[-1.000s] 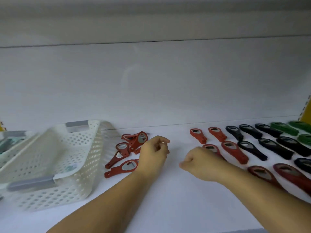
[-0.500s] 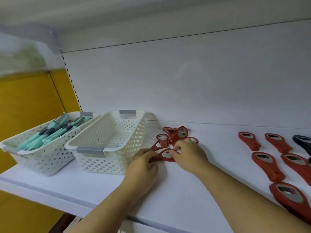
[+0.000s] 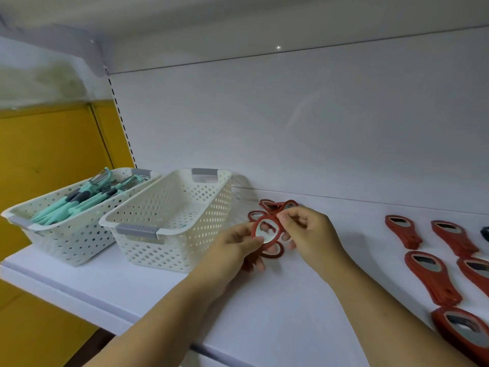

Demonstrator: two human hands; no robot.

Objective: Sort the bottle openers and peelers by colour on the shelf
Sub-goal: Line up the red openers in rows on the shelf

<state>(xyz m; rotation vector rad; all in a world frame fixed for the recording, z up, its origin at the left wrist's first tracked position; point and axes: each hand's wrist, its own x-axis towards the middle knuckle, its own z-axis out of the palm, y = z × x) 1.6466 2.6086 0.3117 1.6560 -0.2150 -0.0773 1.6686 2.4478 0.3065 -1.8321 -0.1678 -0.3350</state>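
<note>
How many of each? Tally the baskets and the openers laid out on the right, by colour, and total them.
White baskets: 2
Red openers laid out on the right: 5
Dark opener at the right edge: 1
Total: 8
Red opener pile left out: overlapping, uncountable.

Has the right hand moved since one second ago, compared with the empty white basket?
Yes. The right hand went left, off the rows of red openers, closer to the empty basket; it now pinches a red opener.
</note>
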